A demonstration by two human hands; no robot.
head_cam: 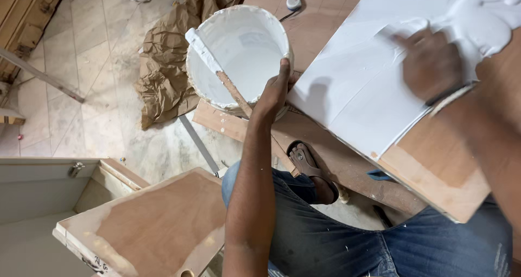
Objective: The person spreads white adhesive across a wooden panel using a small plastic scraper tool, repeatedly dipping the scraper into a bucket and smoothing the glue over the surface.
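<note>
My left hand [275, 89] grips the near rim of a white bucket [217, 87] that holds white paste, with a paste-smeared wooden stick [214, 65] leaning inside it. My right hand [429, 62], blurred, lies flat on a wooden board [434, 168] and is smeared with white paste. Most of the board's top [353, 87] is coated white, with a thick blob [477, 16] at its far end. The near end is bare wood. I cannot tell whether the right hand holds anything.
Crumpled brown paper [163, 65] lies on the tiled floor left of the bucket. A second brown board [157, 222] rests at lower left beside a grey cabinet [38, 184]. A tape measure [293, 1] sits on a plank. My sandalled foot [309, 165] and jeans [347, 239] are below.
</note>
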